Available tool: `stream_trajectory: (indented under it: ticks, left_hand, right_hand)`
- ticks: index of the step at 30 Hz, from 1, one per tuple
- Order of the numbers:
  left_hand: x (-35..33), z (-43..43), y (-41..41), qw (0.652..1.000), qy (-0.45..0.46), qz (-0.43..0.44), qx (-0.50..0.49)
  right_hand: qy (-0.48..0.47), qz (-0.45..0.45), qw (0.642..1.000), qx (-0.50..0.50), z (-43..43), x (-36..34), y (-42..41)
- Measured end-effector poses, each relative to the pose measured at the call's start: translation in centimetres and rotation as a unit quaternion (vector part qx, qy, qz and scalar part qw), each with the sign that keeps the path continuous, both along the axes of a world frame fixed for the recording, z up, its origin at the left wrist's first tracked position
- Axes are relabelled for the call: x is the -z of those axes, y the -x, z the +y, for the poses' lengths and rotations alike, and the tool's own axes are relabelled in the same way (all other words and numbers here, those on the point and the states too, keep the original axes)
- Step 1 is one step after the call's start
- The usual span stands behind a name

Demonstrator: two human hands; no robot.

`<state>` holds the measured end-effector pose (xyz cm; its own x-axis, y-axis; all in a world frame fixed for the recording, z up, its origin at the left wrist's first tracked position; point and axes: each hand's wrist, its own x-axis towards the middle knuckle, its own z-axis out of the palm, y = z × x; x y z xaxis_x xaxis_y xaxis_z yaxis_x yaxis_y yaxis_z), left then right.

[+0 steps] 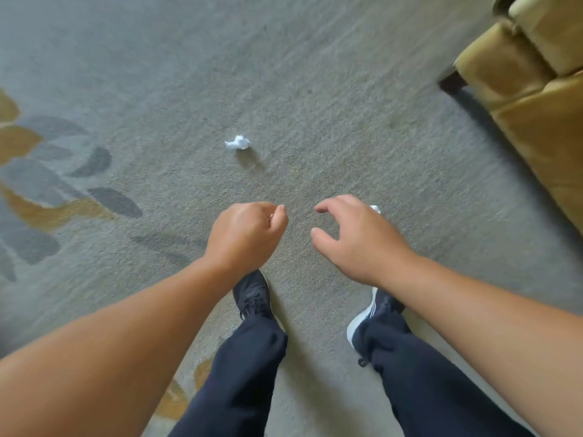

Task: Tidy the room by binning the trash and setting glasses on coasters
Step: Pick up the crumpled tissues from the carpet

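A crumpled white paper [238, 142] lies on the grey carpet [315, 89], ahead of both hands and a little left. My left hand [247, 233] hovers over the carpet with its fingers curled into a loose fist; nothing shows plainly inside it. My right hand [353, 238] hangs beside it, fingers spread and bent, thumb apart, gripping nothing. A small white scrap [375, 209] peeks out just beyond my right hand's knuckles, mostly hidden by the hand. No glasses, coasters or bin are in view.
A mustard-yellow armchair [536, 74] with a dark wooden leg [452, 82] stands at the right. The carpet bears a grey and gold leaf pattern [47, 171] at the left. My dark shoes and trouser legs [252, 357] are below the hands.
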<state>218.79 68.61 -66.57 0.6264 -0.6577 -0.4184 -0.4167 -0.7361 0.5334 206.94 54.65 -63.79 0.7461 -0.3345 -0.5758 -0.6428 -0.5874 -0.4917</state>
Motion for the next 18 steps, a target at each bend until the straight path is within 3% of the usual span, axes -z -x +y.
stream_trajectory:
  ticks: [5, 11, 18]
  left_hand:
    - [9.0, -5.0, 0.4, 1.0, -0.003, -0.016, 0.026]
    - [19.5, -9.1, -1.8, 0.997, -0.011, -0.057, 0.049]
    - [26.1, -9.4, -4.3, 0.991, -0.002, -0.088, 0.104]
  right_hand:
    - [0.013, 0.039, 0.999, -0.007, -4.5, 10.0, 1.6]
    - [0.078, 0.185, 0.979, -0.012, -9.6, 22.9, 4.9]
    - [0.132, 0.268, 0.953, 0.048, -10.5, 32.8, 7.8]
